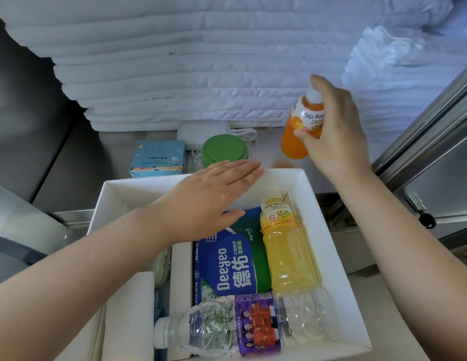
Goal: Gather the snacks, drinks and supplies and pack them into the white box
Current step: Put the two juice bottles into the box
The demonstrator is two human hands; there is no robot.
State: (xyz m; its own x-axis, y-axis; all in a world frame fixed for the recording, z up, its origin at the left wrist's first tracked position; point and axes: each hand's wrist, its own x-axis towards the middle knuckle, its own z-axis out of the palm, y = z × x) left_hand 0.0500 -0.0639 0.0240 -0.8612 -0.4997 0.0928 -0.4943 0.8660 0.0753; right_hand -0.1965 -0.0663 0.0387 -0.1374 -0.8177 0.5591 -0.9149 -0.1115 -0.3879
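Note:
The white box (315, 204) lies below me on a steel counter. Inside it lie a yellow juice bottle (284, 246), a blue and green wet-wipe pack (227, 267) and a clear water bottle (237, 327) across the near end. My right hand (334, 134) grips an orange juice bottle (296, 136), tilted, above the counter just beyond the box's far right corner. My left hand (209, 194) hovers flat, fingers together, over the box's far rim and holds nothing. A light blue carton (157, 160) and a green-lidded container (224, 151) stand behind the box.
A tall stack of folded white linen (190, 74) fills the back. A white adapter with cord (209, 131) lies at its foot. A steel door frame (430, 131) runs along the right. White dividers (180, 282) split the box's left side.

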